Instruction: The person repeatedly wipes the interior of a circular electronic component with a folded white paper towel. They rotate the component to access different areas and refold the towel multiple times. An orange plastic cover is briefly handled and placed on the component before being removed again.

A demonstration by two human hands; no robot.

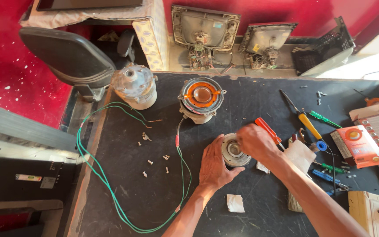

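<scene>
While the head camera looks straight down on a dark workbench (251, 101), two bare arms reach in from about five and six o'clock and meet near the centre of the view. The left hand (213, 164) lies flat with fingers together, cupping the left side of a small round silver speaker part (233, 151) that sits on the bench just right of centre. The right hand (254, 141) rests over the part's top right edge with its fingers curled down onto it; whether they pinch anything small there cannot be told. At twelve o'clock from the hands stands a round driver with an orange top (201, 98), and at eleven o'clock a pale, dusty motor-like housing (135, 85). A green wire (101, 175) loops widely across the left half of the bench, from nine o'clock round to six. Loose screws (156, 161) lie scattered at nine o'clock, well apart from the hands. Just beside the right hand, at two o'clock, lies a red-handled screwdriver (268, 130), with a yellow-handled tool (309, 126) beyond it. At three o'clock rests an orange carton (357, 145), and a scrap of white paper (235, 203) lies at six o'clock. Past the far edge, two bare picture tubes (205, 30) lean against a red wall (5, 66).
</scene>
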